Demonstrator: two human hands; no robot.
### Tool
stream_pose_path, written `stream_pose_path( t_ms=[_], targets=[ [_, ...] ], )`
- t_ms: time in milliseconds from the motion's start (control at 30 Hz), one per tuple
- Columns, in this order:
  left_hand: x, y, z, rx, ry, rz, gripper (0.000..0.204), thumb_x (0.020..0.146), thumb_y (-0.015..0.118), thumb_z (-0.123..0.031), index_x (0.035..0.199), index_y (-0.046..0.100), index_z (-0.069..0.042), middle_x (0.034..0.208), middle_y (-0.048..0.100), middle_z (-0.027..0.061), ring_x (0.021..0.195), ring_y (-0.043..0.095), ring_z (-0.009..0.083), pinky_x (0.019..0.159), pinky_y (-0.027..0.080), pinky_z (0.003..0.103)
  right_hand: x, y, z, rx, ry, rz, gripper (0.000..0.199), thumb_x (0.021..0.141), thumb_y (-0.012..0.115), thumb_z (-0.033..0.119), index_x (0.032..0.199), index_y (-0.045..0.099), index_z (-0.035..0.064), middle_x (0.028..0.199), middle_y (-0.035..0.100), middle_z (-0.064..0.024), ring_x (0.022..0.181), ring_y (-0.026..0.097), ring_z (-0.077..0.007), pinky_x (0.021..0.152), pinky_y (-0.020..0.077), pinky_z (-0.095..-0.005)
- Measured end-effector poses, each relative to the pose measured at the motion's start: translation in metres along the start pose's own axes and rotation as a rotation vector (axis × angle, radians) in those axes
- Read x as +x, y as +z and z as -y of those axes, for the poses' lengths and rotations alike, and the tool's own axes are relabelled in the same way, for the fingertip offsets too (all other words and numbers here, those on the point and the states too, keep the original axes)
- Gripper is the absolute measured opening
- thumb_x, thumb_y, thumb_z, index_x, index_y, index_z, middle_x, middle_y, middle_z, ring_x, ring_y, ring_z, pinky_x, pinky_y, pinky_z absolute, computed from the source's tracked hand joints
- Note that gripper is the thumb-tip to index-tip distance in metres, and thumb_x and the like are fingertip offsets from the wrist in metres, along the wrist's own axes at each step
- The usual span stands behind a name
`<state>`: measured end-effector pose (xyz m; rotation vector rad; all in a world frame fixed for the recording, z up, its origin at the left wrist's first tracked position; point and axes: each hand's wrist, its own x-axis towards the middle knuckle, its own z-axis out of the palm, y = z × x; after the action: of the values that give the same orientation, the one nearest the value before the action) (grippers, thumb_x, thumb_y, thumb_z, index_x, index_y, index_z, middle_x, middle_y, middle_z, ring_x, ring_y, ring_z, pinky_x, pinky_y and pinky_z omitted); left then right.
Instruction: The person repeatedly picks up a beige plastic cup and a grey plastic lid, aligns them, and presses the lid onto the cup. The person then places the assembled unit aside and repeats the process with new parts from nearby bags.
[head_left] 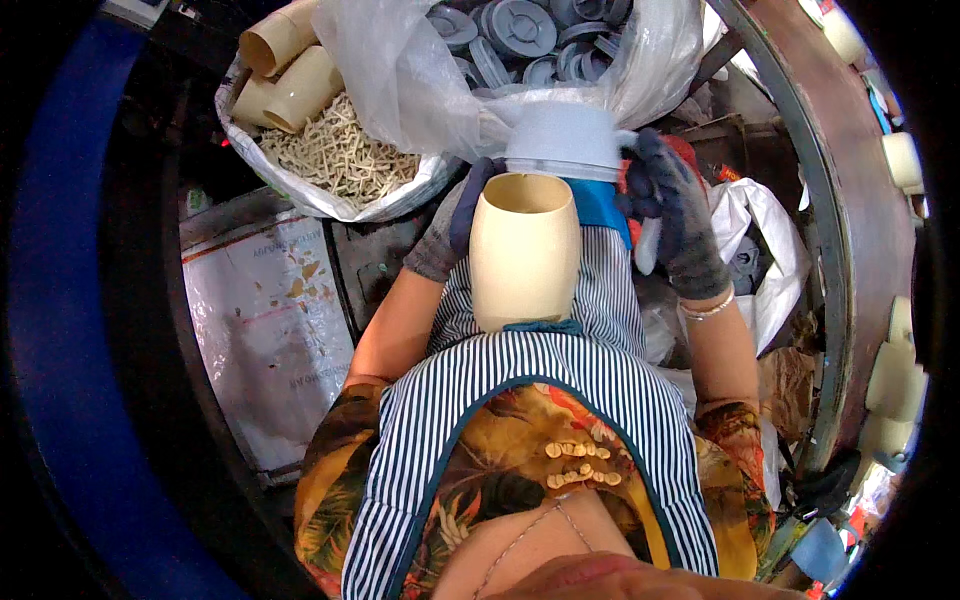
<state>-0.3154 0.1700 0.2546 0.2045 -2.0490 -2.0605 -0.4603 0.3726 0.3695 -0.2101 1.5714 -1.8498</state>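
A cream, barrel-shaped plastic vessel point(525, 262) stands over my lap with its open rim away from me. My left hand point(466, 222), in a grey and dark blue glove, is closed against its upper left side; the fingertips are partly hidden. Just beyond the vessel is a pale blue-grey bowl-like piece point(563, 140), slightly blurred. My right hand point(672, 205), in the same kind of glove, is curled beside that piece's right edge. A narrow pale grey piece point(648, 246) sticks out below its fingers; its kind does not show.
At the far left, a white sack point(340, 210) holds cream vessels point(310, 90) and small cream offcuts point(340, 150). Round grey lids point(520, 28) fill a clear plastic bag point(390, 80) ahead. A metal bar point(815, 180) curves along the right, beside a brown surface point(870, 250) bearing cream pieces.
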Motion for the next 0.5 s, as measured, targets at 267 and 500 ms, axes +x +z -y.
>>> stream_pose_path(
  t_ms=[267,500],
  targets=[
    [0.011,-0.001,-0.005,-0.733,-0.253,0.164,0.077,0.098,0.026,-0.062,0.143,0.036,-0.001,0.139,0.05,0.0174,0.125,0.053,0.0263,0.105,0.044,0.039,0.018,-0.005,-0.027,-0.104,0.131,0.02,0.038,0.098,0.053,0.04,0.117,0.062,0.0078,0.073,0.05,0.0051,0.066,0.049,-0.0052,0.056,0.0418,-0.022],
    [0.012,-0.001,-0.02,-0.588,-0.25,0.183,0.073,0.1,0.025,-0.061,0.144,0.037,-0.004,0.14,0.05,0.0154,0.126,0.052,0.0248,0.105,0.044,0.038,0.025,0.002,-0.034,-0.142,0.118,-0.057,0.037,0.096,0.056,0.039,0.116,0.062,0.0088,0.076,0.052,0.0045,0.067,0.05,-0.0063,0.057,0.0454,-0.0226]
  ],
)
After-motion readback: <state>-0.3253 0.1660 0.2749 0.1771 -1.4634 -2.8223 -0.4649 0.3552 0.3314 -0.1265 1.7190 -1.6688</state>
